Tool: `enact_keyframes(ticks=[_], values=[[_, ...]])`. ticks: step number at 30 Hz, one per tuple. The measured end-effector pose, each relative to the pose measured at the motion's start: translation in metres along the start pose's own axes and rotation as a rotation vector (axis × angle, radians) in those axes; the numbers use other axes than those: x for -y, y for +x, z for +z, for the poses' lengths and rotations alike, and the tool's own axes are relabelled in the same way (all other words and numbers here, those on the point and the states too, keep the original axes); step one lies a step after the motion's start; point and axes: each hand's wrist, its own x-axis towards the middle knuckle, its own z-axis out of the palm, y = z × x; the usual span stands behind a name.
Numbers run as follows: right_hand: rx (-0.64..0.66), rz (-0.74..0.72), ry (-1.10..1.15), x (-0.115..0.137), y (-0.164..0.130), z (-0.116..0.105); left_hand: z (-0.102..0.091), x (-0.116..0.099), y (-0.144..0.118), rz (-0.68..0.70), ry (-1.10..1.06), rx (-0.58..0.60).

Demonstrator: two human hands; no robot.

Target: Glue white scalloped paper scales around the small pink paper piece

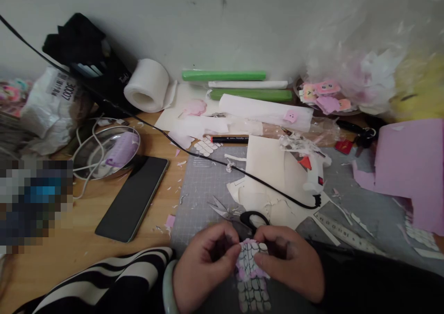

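Between my two hands is a small patterned piece (252,258) with pale, black-outlined rounded cells and pink-purple edges. My left hand (208,263) pinches its left edge between thumb and fingertips. On the other side, my right hand (287,261) grips it with the thumb flat on its face. A similar patterned strip (255,295) hangs or lies just below; whether the two are joined I cannot tell. Just beyond my fingers lie black-handled scissors (239,217), blades partly spread and pointing to the upper left.
A grey cutting mat (197,193) is strewn with scraps, cream paper (265,161), a ruler (340,228) and a white glue gun (315,170) whose black cord crosses the table. Left are a phone (133,198) and metal bowl (107,152); right, pink sheet (411,166).
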Motion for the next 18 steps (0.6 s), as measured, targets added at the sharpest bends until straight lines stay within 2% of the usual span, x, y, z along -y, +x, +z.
enact_keyframes(ticks=[4,7,11,16,18], values=[[0.021,0.025,0.041,0.0034,0.0025,-0.0010,-0.0005,0.0016,-0.0004,0.031,0.047,-0.038],[0.050,0.051,0.056,0.0046,0.0045,-0.0021,0.0001,0.0018,-0.0004,0.013,-0.029,-0.014],[0.052,0.014,0.037,0.0016,0.0045,-0.0031,0.0001,0.0022,-0.0005,-0.004,-0.083,0.015],[0.006,-0.012,-0.017,-0.0023,0.0035,-0.0018,-0.0020,0.0043,-0.0013,0.030,0.016,-0.021],[0.012,-0.016,-0.003,-0.0037,0.0035,-0.0011,-0.0025,0.0039,-0.0015,0.063,0.063,-0.002]])
